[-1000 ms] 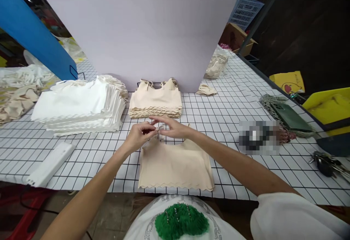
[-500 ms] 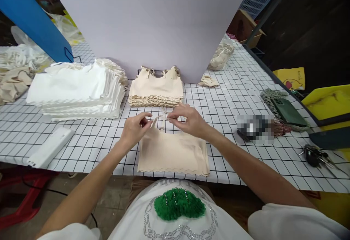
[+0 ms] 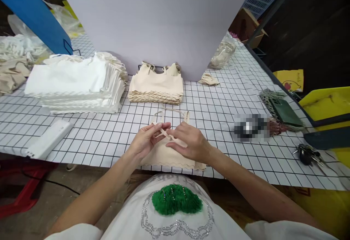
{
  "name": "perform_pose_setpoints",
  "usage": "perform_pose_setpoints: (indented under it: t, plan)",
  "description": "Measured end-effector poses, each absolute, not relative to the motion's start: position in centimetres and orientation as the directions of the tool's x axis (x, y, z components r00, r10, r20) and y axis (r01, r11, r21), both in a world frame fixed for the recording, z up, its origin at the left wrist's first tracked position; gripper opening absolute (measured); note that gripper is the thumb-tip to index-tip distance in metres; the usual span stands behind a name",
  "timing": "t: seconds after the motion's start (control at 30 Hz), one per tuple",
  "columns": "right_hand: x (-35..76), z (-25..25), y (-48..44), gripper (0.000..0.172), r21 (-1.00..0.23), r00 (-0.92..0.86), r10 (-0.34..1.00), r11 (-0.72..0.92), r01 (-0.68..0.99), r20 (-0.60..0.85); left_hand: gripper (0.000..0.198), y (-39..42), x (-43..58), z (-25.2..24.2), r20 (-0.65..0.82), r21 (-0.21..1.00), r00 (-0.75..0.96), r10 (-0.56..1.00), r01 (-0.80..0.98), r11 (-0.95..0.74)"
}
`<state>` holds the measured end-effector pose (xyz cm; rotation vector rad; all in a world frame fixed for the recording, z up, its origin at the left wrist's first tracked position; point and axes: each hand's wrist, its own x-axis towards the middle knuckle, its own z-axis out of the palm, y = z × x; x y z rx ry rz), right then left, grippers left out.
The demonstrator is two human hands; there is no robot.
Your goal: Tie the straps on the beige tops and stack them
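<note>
A beige camisole top (image 3: 175,160) lies flat in front of me, its scalloped hem towards the table's front edge. My left hand (image 3: 146,140) is closed, pinching one of its thin shoulder straps (image 3: 164,133) between thumb and fingers. Just to the right, my right hand (image 3: 193,141) hovers over the top with thumb and forefinger apart, close to the strap's end; whether it touches the strap I cannot tell. Beyond the hands, more strap loops lie on the cloth. Both hands cover the upper middle of the garment.
Behind are a stack of beige tops (image 3: 155,83) and a taller white stack (image 3: 71,83). A white power strip (image 3: 50,138) lies left. Keys (image 3: 308,154) and a green phone (image 3: 287,112) lie right. A large pale panel (image 3: 158,25) rises at the back.
Both hands have come nearer to me, over the top, drawing a strap with them. My right thumb and forefinger, pinched before, are now apart.
</note>
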<state>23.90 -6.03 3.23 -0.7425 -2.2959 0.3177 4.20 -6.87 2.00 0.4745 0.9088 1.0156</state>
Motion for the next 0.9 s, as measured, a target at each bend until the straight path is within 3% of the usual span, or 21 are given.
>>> perform_pose_setpoints:
  t: [0.1, 0.17, 0.23, 0.3, 0.47, 0.63, 0.73, 0.8, 0.9]
  plan:
    - [23.8, 2.9, -5.3, 0.021, -0.789, -0.481, 0.815, 0.513, 0.337, 0.324, 0.029, -6.8, 3.7, 2.2, -0.419, 0.722, 0.283, 0.863, -0.473, 0.506]
    - [23.4, 2.8, -4.6, 0.018, -0.918, -0.521, 0.848, 0.28, 0.281, 0.099, 0.031, -6.6, 3.4, 2.1, -0.418, 0.73, 0.322, 0.85, -0.437, 0.525]
    - [22.7, 2.8, -4.1, 0.016, -0.958, -0.609, 0.792, 0.142, 0.25, -0.042, 0.031, -6.4, 3.3, 1.9, -0.413, 0.74, 0.348, 0.842, -0.41, 0.533]
    - [22.2, 2.9, -3.8, 0.022, -0.972, -0.629, 0.772, 0.071, 0.225, -0.089, 0.033, -6.3, 3.2, 1.9, -0.411, 0.742, 0.368, 0.834, -0.397, 0.541]
    - [21.7, 3.5, -3.3, 0.038, -0.982, -0.519, 0.834, -0.161, 0.095, -0.187, 0.043, -7.1, 2.7, 2.6, -0.412, 0.705, 0.448, 0.794, -0.395, 0.589]
    - [21.9, 2.9, -2.5, 0.043, -0.983, -0.429, 0.886, -0.184, 0.025, -0.177, 0.035, -8.4, 2.0, 2.4, -0.433, 0.767, 0.406, 0.805, -0.303, 0.566]
    - [22.2, 2.0, -2.3, 0.041, -0.984, -0.408, 0.895, -0.159, 0.081, -0.179, 0.033, -8.6, 1.9, 1.9, -0.447, 0.816, 0.293, 0.845, -0.253, 0.52]
    - [22.6, 1.8, -2.5, 0.033, -0.982, -0.352, 0.932, -0.019, 0.19, -0.086, 0.033, -8.6, 1.9, 1.8, -0.409, 0.864, 0.228, 0.884, -0.216, 0.456]
    - [22.9, 2.2, -2.9, 0.024, -0.902, -0.35, 0.918, 0.299, 0.311, 0.183, 0.032, -8.5, 2.1, 2.1, -0.328, 0.923, 0.203, 0.923, -0.139, 0.359]
